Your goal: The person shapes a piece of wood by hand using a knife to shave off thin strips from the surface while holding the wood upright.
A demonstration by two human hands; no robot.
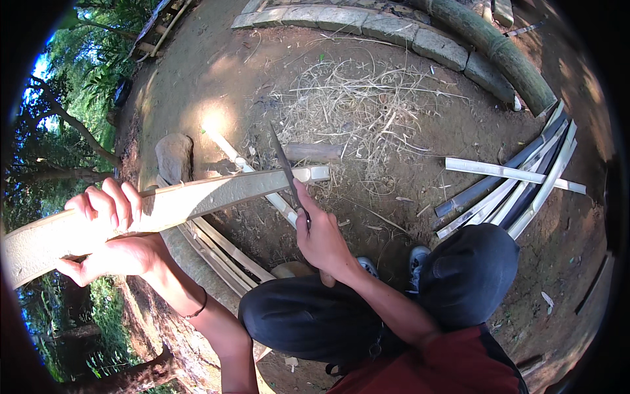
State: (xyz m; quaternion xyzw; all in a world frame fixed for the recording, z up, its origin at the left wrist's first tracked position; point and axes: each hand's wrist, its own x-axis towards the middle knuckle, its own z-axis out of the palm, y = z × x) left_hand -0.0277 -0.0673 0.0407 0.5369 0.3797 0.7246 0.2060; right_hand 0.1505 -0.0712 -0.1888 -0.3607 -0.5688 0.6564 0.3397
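Observation:
A long split bamboo strip [216, 196], pale on its inner face, runs from the left edge to the middle of the view. My left hand [115, 236] is closed round its wide part at the left, fingers over the upper edge and thumb below. In my right hand [321, 240] is a knife [282, 157] with a long dark blade, its wooden handle end showing below the fist. The blade crosses the strip close to its right end, beside a node. Whether the edge has cut into the bamboo I cannot tell.
Bamboo strips [518, 180] lie piled at the right. More strips [230, 256] are beside my left knee. A heap of thin shavings [367, 111] covers the ground ahead, with a short log piece [315, 153] and a rock [174, 157] nearby. A thick bamboo pole [499, 52] rests by the stone edging [387, 29].

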